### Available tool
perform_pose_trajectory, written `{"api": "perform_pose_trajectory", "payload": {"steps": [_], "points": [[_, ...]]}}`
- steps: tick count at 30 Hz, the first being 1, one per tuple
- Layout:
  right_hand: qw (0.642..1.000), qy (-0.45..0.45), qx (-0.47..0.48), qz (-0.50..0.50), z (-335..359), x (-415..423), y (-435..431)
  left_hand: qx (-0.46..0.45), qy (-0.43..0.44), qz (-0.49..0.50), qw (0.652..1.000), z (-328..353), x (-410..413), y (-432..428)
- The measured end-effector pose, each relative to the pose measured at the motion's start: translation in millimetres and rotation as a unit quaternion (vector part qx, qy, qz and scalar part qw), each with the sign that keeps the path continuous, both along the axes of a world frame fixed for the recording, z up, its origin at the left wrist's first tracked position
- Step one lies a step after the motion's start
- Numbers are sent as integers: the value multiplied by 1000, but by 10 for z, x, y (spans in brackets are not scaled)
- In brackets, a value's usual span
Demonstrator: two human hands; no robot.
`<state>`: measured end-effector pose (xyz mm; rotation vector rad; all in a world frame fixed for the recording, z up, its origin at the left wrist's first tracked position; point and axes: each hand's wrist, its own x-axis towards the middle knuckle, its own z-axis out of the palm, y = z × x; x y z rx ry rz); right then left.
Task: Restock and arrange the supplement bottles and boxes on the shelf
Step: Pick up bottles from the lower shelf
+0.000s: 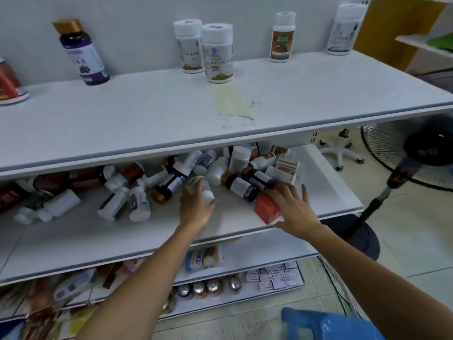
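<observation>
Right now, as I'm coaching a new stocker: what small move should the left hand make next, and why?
Probably lift the white bottle clear of the pile: the left hand grips it, and the top shelf has bare space beside the two upright white bottles for standing it.

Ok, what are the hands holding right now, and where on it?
The left hand grips a white bottle round its body. The right hand lies spread on a red box, not clearly gripping it.

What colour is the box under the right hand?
Red-orange box, touched by the right hand; the head view shows it.
</observation>
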<state>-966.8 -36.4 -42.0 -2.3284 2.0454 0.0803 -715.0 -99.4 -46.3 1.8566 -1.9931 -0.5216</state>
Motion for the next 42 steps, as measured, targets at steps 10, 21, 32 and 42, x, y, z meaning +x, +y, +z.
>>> {"api": "perform_pose_trajectory", "payload": {"steps": [10, 21, 32, 42], "points": [[992, -88, -14, 90, 17, -72, -282, 82, 64, 131, 986, 26, -304, -21], [798, -579, 149, -79, 513, 1386, -461, -45, 243, 242, 938, 812, 1038, 578], [607, -637, 473, 36, 843, 3706, 65, -111, 412, 386, 818, 1035, 3017, 1904], [624, -593, 458, 222, 1289, 5597, 741, -170, 458, 471, 735, 1516, 4413, 2948]]}}
